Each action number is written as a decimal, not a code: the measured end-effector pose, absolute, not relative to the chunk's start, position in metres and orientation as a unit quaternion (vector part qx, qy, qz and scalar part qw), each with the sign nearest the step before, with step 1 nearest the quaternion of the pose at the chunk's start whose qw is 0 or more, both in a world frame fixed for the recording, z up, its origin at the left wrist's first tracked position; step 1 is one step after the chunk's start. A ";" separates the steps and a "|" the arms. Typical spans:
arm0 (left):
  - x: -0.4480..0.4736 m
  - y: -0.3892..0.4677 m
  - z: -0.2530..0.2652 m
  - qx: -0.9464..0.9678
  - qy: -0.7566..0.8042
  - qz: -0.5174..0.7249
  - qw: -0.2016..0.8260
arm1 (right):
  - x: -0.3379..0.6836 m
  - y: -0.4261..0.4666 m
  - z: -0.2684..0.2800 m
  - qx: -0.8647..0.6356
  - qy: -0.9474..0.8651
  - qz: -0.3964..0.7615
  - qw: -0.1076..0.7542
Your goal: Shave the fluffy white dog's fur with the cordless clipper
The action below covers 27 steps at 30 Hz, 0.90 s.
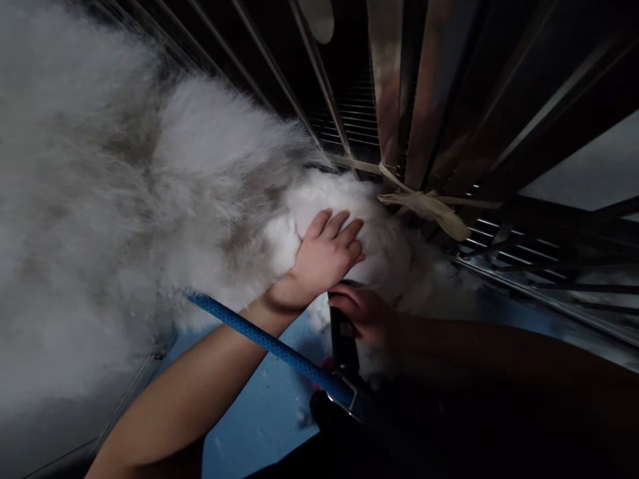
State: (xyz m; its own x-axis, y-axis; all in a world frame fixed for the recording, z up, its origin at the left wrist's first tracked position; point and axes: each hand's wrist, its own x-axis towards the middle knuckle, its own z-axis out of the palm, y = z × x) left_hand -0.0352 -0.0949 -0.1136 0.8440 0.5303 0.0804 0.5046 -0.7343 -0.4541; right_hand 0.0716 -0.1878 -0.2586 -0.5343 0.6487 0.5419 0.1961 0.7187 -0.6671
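My left hand lies over a bunched mass of loose-looking white fur, its fingers slightly apart and bent over the top. Just below it, my right hand has its fingers curled at the upper end of a long black object, whose kind the dim light hides. A large animal with a fluffy white coat fills the left side; its head does not show. A blue braided lead crosses over my left forearm, with a metal buckle at its lower end.
Metal cage bars rise behind the fur. A pale strip tied in a knot hangs on them. At the right, a metal rack edge runs beside my right arm. The floor is blue, with bits on it.
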 end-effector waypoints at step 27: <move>-0.041 -0.096 -0.113 -0.925 -0.302 0.024 0.230 | 0.069 -0.186 -0.247 -0.213 -0.857 0.314 0.348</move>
State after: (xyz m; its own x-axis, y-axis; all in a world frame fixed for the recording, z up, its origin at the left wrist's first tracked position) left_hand -0.0412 -0.0960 -0.1127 0.8166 0.5695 0.0937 0.5472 -0.7124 -0.4394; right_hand 0.0691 -0.1861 -0.2469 -0.6672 0.5836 0.4629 0.1467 0.7122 -0.6865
